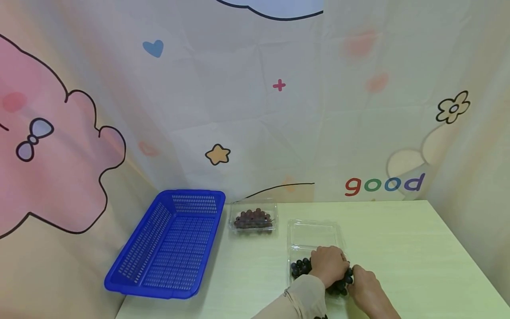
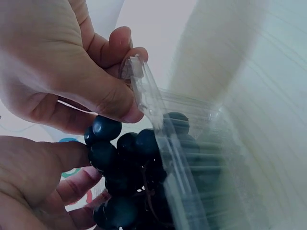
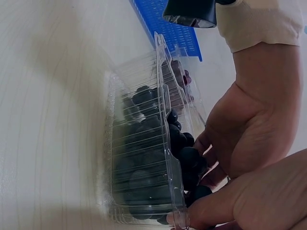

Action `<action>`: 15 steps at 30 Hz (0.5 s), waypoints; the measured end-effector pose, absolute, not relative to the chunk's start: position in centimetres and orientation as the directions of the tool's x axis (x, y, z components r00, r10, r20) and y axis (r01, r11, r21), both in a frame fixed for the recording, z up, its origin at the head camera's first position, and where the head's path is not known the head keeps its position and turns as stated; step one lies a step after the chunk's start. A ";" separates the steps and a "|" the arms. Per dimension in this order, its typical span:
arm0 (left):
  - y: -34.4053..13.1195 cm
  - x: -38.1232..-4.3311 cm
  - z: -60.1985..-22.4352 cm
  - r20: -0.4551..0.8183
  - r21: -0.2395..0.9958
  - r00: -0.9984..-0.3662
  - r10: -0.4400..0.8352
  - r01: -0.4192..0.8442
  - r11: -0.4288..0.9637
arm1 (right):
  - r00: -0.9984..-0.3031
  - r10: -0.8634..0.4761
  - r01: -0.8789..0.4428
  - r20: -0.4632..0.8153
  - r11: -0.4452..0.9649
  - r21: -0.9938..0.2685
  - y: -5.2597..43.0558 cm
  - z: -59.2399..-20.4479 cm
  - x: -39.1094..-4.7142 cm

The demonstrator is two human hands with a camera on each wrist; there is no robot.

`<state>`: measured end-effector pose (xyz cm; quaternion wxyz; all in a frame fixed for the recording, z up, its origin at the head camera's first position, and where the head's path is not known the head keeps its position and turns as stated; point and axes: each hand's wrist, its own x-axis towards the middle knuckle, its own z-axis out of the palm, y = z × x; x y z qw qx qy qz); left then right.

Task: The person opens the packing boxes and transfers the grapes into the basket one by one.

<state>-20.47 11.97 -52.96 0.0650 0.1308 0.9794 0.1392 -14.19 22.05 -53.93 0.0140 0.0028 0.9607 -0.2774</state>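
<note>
A clear plastic clamshell container [image 1: 314, 232] lies with its lid laid back, holding dark, nearly black grapes [image 1: 300, 267]. Reaching down from above, my left hand [image 1: 328, 264] grips the bunch, its thumb against the grapes [image 2: 120, 211] in the left wrist view. At the near right corner, my right hand [image 1: 368, 290] pinches the container's rim between thumb and fingers. The right wrist view shows the container's ribbed side [image 3: 139, 158] from low down, with grapes rising above the rim. Part of the bunch is hidden behind the left hand.
A blue perforated basket [image 1: 159, 293] stands on the left of the pale table [image 1: 418, 248]. Between it and the open container, farther back, sits another clear box [image 1: 235, 212] with reddish grapes [image 1: 253, 219]. A printed curtain [image 1: 247, 110] hangs behind the table.
</note>
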 end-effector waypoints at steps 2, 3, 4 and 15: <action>11.8 -20.6 -52.9 -0.078 0.330 -0.955 0.285 0.245 0.912 | -1.000 0.001 0.012 -0.022 0.849 -0.529 22.0 -53.9 -14.2; 11.6 -20.6 -52.9 -0.069 0.356 -0.955 0.288 0.246 0.901 | -1.000 0.001 0.010 -0.018 0.849 -0.528 22.0 -54.0 -14.2; 11.5 -20.7 -52.9 -0.061 0.385 -0.954 0.293 0.248 0.889 | -1.000 0.002 0.011 -0.016 0.849 -0.528 22.0 -53.9 -14.2; 10.3 -21.1 -53.0 -0.010 0.693 -0.950 0.311 0.218 0.687 | -0.997 -0.009 0.034 -0.078 0.840 -0.542 22.3 -53.6 -14.2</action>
